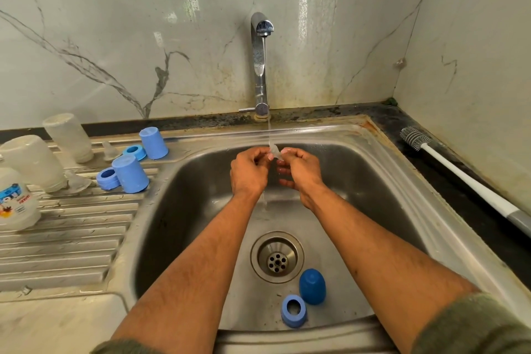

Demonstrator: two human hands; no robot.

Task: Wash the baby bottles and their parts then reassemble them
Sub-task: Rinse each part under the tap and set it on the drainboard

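Over the steel sink [373, 169], my left hand [249, 170] and my right hand [300, 169] together pinch a small clear silicone nipple [275, 151] under the running stream from the tap [260, 66]. A dark blue cap [312, 286] and a lighter blue screw ring [293, 311] lie on the sink floor near the drain [277, 257]. On the drainboard to the left stand two inverted clear bottles [69, 136] [34, 162], a printed bottle [17, 204], two blue caps [153, 143] [130, 174], two blue rings [134, 152] [107, 178] and two clear nipples [109, 150] [76, 179].
A white-handled bottle brush [459, 172] lies on the dark counter to the right of the sink. Marble walls stand behind and to the right. The ribbed drainboard [63, 244] extends to the left front.
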